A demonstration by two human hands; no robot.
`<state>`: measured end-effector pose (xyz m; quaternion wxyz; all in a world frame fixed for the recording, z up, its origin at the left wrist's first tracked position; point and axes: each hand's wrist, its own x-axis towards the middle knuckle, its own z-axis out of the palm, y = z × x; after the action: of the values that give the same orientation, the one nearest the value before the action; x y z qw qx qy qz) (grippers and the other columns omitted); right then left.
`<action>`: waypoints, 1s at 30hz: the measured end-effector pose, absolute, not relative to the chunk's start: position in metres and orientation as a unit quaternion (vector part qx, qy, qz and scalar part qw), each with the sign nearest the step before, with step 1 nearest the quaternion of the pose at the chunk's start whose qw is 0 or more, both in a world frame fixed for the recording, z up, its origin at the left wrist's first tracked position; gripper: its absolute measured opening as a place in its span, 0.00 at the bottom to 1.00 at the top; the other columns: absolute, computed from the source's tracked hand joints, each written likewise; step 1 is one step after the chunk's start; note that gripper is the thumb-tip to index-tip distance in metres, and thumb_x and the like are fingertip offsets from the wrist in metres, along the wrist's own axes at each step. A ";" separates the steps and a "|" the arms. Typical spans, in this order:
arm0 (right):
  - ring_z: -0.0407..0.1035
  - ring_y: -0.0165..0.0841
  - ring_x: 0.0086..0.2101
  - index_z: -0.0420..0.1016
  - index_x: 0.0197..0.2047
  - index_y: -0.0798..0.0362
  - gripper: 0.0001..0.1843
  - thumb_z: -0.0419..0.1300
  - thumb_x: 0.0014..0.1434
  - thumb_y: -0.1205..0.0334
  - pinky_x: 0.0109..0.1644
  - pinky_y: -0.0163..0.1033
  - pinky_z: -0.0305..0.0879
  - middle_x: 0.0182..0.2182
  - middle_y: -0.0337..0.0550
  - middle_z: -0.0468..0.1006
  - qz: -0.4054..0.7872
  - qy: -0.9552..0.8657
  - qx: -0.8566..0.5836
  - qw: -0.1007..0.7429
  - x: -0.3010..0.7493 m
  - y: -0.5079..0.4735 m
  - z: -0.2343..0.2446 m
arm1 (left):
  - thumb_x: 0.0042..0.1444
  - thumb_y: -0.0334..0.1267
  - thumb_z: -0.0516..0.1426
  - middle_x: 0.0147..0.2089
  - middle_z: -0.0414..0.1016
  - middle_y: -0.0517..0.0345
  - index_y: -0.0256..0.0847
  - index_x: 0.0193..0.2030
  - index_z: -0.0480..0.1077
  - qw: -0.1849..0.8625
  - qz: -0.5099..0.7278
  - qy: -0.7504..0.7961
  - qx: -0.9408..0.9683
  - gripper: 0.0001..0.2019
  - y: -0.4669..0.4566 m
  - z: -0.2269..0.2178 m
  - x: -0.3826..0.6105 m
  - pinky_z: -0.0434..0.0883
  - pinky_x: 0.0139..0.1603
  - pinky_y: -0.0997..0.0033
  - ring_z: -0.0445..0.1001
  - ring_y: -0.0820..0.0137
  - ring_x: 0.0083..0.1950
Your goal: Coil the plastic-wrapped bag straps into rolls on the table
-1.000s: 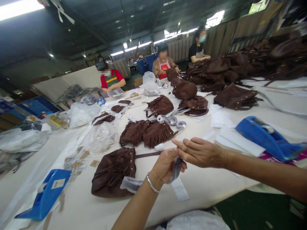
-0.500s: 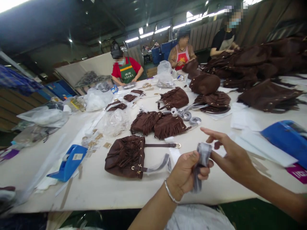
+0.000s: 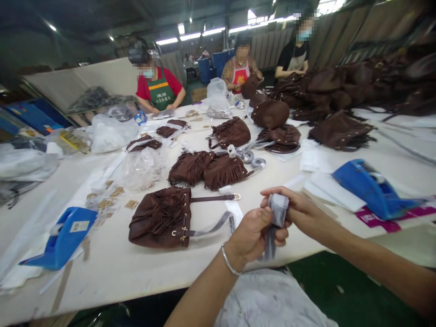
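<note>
My left hand (image 3: 251,232), with a silver bangle at the wrist, is closed around a bag strap (image 3: 278,210) wrapped in greyish clear film. The strap is folded or coiled at the top, and a length hangs below the fist. From the other side, my right hand (image 3: 303,208) grips the coiled part; some of its fingertips are hidden behind it. To the left lies a brown fringed drawstring bag (image 3: 160,220) on its side. One strap with a gold buckle (image 3: 235,196) sticks out from it, and a film-wrapped strap (image 3: 214,225) curves toward my left hand.
Blue tape dispensers stand at left (image 3: 63,238) and right (image 3: 371,188) on the white table (image 3: 112,277). More brown fringed bags (image 3: 225,171) lie further back, beside a large brown pile (image 3: 340,88). Clear plastic bags (image 3: 143,168) sit at left. Three co-workers stand across the table.
My right hand has come in from spread fingers to grip the coiled strap held in my left. The view has swung to the right, so the table's contents appear further left.
</note>
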<state>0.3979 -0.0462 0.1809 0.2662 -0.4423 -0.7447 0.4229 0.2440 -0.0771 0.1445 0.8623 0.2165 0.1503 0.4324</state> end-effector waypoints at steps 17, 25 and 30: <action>0.58 0.43 0.63 0.49 0.71 0.48 0.33 0.49 0.64 0.69 0.62 0.53 0.64 0.65 0.51 0.61 0.063 -0.943 -0.265 0.190 0.420 -0.057 0.213 | 0.60 0.36 0.53 0.47 0.72 0.45 0.37 0.49 0.71 0.536 0.466 0.382 0.591 0.13 -0.075 0.167 0.222 0.67 0.54 0.56 0.69 0.59 0.49; 0.75 0.46 0.44 0.48 0.71 0.50 0.35 0.53 0.64 0.56 0.45 0.51 0.74 0.49 0.54 0.78 0.114 -0.876 -0.448 0.138 0.446 -0.084 0.192 | 0.59 0.24 0.46 0.49 0.67 0.37 0.22 0.65 0.50 0.103 0.259 0.433 0.857 0.27 -0.094 0.161 0.258 0.72 0.48 0.57 0.68 0.56 0.48; 0.69 0.46 0.54 0.55 0.68 0.55 0.29 0.48 0.65 0.61 0.55 0.52 0.68 0.57 0.57 0.70 0.038 -0.818 -0.517 0.251 0.427 -0.103 0.152 | 0.62 0.27 0.45 0.49 0.67 0.38 0.21 0.68 0.44 0.022 0.284 0.446 0.849 0.28 -0.107 0.153 0.274 0.71 0.46 0.58 0.69 0.57 0.46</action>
<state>0.4271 -0.1031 0.1516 0.2513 -0.5167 -0.8176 0.0380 0.2738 -0.1070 0.1527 0.0216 0.8487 0.4458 0.2837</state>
